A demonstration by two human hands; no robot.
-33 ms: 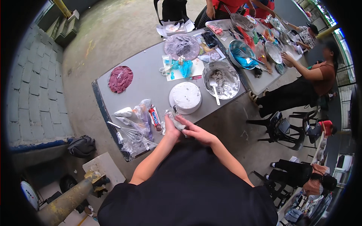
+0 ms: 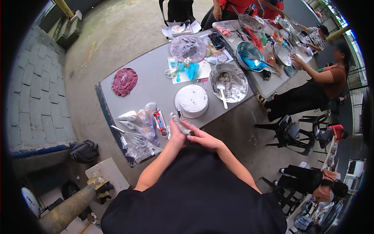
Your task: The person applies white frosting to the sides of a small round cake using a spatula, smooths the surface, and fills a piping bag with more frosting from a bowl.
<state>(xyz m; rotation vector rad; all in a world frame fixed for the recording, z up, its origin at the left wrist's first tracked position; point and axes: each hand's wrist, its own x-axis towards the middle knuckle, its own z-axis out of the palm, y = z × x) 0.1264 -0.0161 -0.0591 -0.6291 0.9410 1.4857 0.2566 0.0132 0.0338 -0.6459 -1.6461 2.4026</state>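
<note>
Between my palms, close to the table's near edge, is a small plastic piping bag [image 2: 183, 127] with greyish-white cream in it. My left hand [image 2: 177, 132] closes on it from the left. My right hand [image 2: 202, 138] presses against it from the right, fingers long and together. Just beyond the bag stands a round cake [image 2: 191, 99] coated in pale cream. To the cake's right, a metal bowl [image 2: 239, 90] holds grey cream and a white spatula [image 2: 222, 95]. A red biscuit packet [image 2: 159, 121] lies left of my hands.
A whisk [image 2: 130, 136] and crumpled plastic bags [image 2: 146, 119] lie at the table's left front. Farther off are a maroon cloth-like round [image 2: 124, 82], blue-smeared plastic [image 2: 189, 71] and a plastic-covered round [image 2: 187, 48]. Another table with bowls [image 2: 249, 54] adjoins at right, where a person [image 2: 331, 78] stands.
My hands have shifted very slightly around the piping bag. Everything else on the table stays where it was.
</note>
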